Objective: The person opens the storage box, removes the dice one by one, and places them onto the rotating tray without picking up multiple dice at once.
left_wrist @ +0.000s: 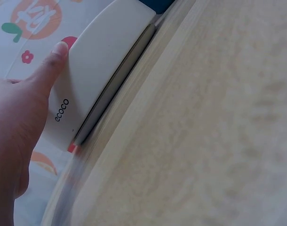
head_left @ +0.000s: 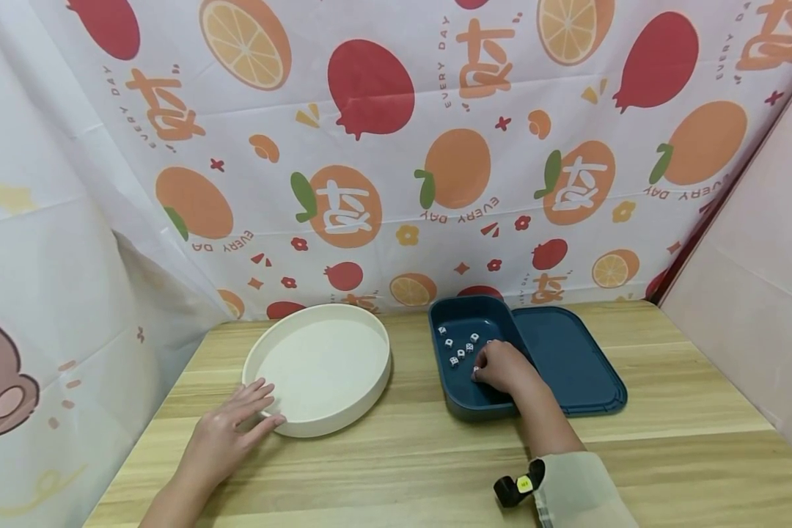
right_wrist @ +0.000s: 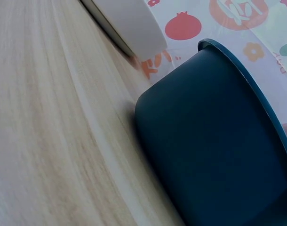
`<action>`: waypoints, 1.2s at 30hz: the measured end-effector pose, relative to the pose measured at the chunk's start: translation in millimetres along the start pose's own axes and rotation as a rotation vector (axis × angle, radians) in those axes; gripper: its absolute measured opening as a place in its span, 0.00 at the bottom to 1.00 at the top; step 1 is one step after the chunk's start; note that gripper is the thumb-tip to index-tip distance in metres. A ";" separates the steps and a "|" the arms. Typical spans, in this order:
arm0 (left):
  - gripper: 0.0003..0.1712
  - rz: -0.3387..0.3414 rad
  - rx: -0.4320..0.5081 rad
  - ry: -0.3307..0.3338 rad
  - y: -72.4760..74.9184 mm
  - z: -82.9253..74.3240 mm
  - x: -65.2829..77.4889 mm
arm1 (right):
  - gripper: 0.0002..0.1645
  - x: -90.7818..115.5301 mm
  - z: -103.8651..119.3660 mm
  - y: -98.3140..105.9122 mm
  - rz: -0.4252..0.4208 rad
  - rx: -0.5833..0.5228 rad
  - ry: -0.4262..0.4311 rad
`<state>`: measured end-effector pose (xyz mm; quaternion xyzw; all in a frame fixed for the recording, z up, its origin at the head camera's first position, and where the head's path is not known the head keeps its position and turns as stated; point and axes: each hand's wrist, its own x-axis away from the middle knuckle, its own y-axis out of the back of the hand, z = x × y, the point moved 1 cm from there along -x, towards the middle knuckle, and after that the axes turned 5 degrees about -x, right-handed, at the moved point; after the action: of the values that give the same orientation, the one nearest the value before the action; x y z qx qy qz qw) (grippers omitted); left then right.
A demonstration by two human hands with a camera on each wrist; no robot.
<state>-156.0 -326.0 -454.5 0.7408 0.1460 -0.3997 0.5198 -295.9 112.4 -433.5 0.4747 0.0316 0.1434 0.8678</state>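
Observation:
Inside a dark blue box (head_left: 478, 412), several small white dice (head_left: 454, 361) with dark markings lie scattered on the bottom. My right hand (head_left: 507, 367) reaches into this box over its near right side, and its thumb and fingers pinch a die (head_left: 476, 370). The box wall (right_wrist: 214, 136) hides most of that hand in the right wrist view. At the left stands a round cream tray (head_left: 317, 367) with a raised rim. My left hand (head_left: 227, 433) rests on the tray's near left rim, fingers spread; in the left wrist view the thumb lies along the tray's outer wall (left_wrist: 94, 66).
A flat dark blue lid (head_left: 570, 359) lies right of the box, touching or very close to it. All stand on a light wooden table (head_left: 396, 469). A fruit-print cloth (head_left: 383, 183) hangs behind. A black wrist camera (head_left: 515, 490) sits at my right sleeve.

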 end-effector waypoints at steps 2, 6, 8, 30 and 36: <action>0.25 0.004 -0.003 0.004 0.1 0.2 -0.2 | 0.04 -0.1 -0.1 0.0 -0.005 0.003 0.007; 0.25 0.007 -0.001 0.007 0.7 0.2 -0.3 | 0.03 -0.5 0.9 0.9 -0.024 -0.019 0.026; 0.25 0.008 0.000 0.008 0.8 0.1 -1.1 | 0.03 -0.5 2.0 2.1 -0.037 -0.040 0.037; 0.24 -0.018 0.017 -0.012 -0.1 3.1 -1.5 | 0.12 26.3 57.8 19.5 -0.371 -0.282 0.248; 0.24 -0.012 0.017 -0.001 0.2 3.3 -1.4 | 0.09 40.8 96.1 12.5 -0.431 -0.365 0.387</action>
<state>-158.2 -328.7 -453.8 0.7438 0.1469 -0.4046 0.5113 -241.3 51.8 -367.1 0.2581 0.2690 0.0472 0.9267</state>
